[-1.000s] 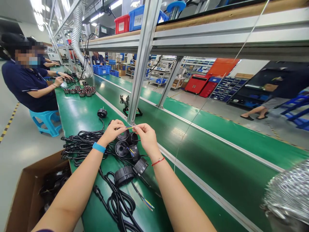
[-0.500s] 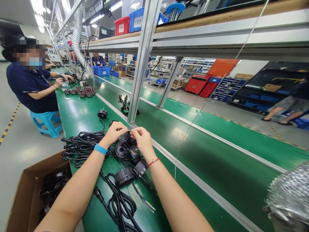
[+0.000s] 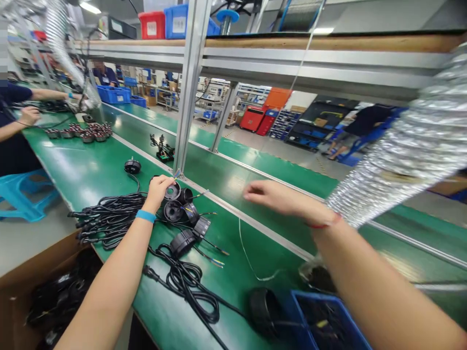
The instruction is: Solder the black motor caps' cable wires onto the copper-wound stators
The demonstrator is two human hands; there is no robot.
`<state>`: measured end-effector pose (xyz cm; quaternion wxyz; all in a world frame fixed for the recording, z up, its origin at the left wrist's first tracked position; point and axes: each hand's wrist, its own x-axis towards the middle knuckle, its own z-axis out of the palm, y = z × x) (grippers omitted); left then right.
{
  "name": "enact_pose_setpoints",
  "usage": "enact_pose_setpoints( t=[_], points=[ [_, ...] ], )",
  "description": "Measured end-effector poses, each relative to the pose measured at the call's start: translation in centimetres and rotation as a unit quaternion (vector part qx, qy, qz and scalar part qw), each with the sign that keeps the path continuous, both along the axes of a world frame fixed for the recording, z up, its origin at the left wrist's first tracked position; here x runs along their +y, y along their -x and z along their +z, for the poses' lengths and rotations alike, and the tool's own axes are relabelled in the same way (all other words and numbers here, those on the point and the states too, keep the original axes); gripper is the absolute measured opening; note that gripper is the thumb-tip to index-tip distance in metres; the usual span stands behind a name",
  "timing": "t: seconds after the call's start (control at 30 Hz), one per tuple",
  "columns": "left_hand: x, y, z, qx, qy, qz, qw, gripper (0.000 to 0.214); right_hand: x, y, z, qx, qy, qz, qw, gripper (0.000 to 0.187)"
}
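Note:
My left hand (image 3: 158, 190), with a blue wristband, pinches the thin coloured wires (image 3: 177, 174) of a black cable near the aluminium post. Black round caps (image 3: 172, 210) with wire ends poking out lie just right of it, and a larger ribbed black cap (image 3: 182, 242) sits nearer me. My right hand (image 3: 268, 195), with a red string bracelet, hangs apart over the green surface beyond the rail. Its fingers look curled but are smeared by motion, so whether they hold anything is hidden. Bundled black cables (image 3: 113, 214) lie left of my left hand.
A coiled black cable (image 3: 186, 282) lies in front, with a blue bin (image 3: 328, 316) at lower right. A foil duct (image 3: 404, 131) slants down on the right. The aluminium post (image 3: 189, 87) rises ahead. A cardboard box (image 3: 14, 301) stands lower left; a co-worker's arm (image 3: 18, 124) shows far left.
My right hand has let go of the wires and swung away to the right. My left hand still holds them. The view has turned right, bringing the blue bin and more foil duct in.

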<state>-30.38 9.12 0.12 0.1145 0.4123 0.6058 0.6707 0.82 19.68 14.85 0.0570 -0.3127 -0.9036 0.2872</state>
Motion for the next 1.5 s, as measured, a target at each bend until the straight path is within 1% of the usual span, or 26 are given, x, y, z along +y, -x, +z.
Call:
enact_pose_setpoints(
  t=[0.03, 0.07, 0.13, 0.2, 0.27, 0.3, 0.33, 0.4, 0.47, 0.57, 0.67, 0.77, 0.87, 1.03, 1.13, 1.27, 1.33, 1.4, 1.43, 1.5],
  points=[
    [0.1, 0.0, -0.1, -0.008, 0.001, 0.000, 1.000, 0.023, -1.2, -3.2, 0.5, -0.087, -0.005, 0.014, 0.996, 0.023],
    [0.1, 0.0, -0.1, -0.016, 0.003, -0.001, 1.000, 0.021, -2.7, -6.2, 0.6, -0.158, 0.015, 0.004, 0.987, 0.026],
    [0.2, 0.1, -0.2, -0.032, 0.005, 0.001, 0.999, 0.018, -6.0, -11.8, -0.2, -0.252, 0.054, -0.049, 0.965, 0.026],
    [0.4, 0.1, -0.3, -0.047, 0.002, 0.011, 0.999, 0.013, -9.3, -15.9, -2.0, -0.294, 0.060, -0.109, 0.948, 0.022],
    [0.6, 0.1, -0.3, -0.062, -0.002, 0.025, 0.998, 0.011, -11.9, -18.6, -4.5, -0.306, 0.079, -0.160, 0.935, 0.017],
    [0.8, 0.1, -0.2, -0.067, -0.003, 0.032, 0.997, 0.010, -12.9, -19.5, -5.9, -0.301, 0.090, -0.178, 0.932, 0.018],
    [0.9, 0.1, -0.2, -0.071, -0.002, 0.038, 0.997, 0.009, -13.7, -20.0, -7.2, -0.298, 0.084, -0.201, 0.930, 0.020],
    [1.0, 0.0, 0.0, -0.076, -0.001, 0.049, 0.996, 0.006, -14.8, -20.5, -9.6, -0.288, 0.051, -0.240, 0.926, 0.021],
    [1.0, -0.1, 0.2, -0.078, -0.001, 0.056, 0.995, 0.004, -15.6, -20.3, -11.5, -0.274, 0.011, -0.267, 0.924, 0.019],
    [0.9, -0.2, 0.3, -0.079, -0.004, 0.068, 0.995, 0.005, -16.5, -19.8, -13.0, -0.246, -0.030, -0.288, 0.925, 0.019],
    [0.9, -0.2, 0.3, -0.079, -0.009, 0.076, 0.994, 0.006, -17.1, -19.7, -13.5, -0.215, -0.047, -0.299, 0.929, 0.016],
    [1.0, 0.0, 0.2, -0.080, -0.010, 0.075, 0.994, 0.006, -17.1, -20.3, -13.4, -0.174, -0.051, -0.301, 0.936, 0.013],
    [1.0, 0.1, 0.1, -0.082, -0.011, 0.075, 0.994, 0.006, -16.7, -21.2, -13.2, -0.128, -0.045, -0.292, 0.947, 0.016],
    [1.1, 0.0, 0.0, -0.081, -0.003, 0.083, 0.993, 0.006, -15.4, -21.6, -12.4, -0.070, 0.004, -0.288, 0.955, 0.021],
    [1.0, -0.1, 0.0, -0.077, 0.002, 0.079, 0.994, 0.005, -14.4, -21.5, -11.1, -0.054, 0.046, -0.294, 0.953, 0.024],
    [1.0, 0.0, -0.1, -0.077, 0.002, 0.070, 0.995, 0.004, -12.8, -20.9, -8.1, -0.035, 0.065, -0.310, 0.948, 0.024],
    [1.0, 0.2, -0.4, -0.075, 0.004, 0.066, 0.995, 0.005, -11.7, -19.7, -6.2, -0.026, 0.069, -0.299, 0.951, 0.026],
    [1.0, 0.4, -0.6, -0.065, 0.008, 0.056, 0.996, 0.008, -10.3, -17.5, -4.6, -0.021, 0.065, -0.264, 0.962, 0.028],
    [1.0, 0.6, -0.7, -0.057, 0.011, 0.047, 0.997, 0.010, -9.4, -15.9, -3.8, -0.022, 0.054, -0.238, 0.970, 0.028],
    [0.8, 0.8, -0.9, -0.034, 0.018, 0.029, 0.999, 0.014, -7.6, -11.8, -2.7, -0.030, -0.003, -0.166, 0.986, 0.023]
  ],
)
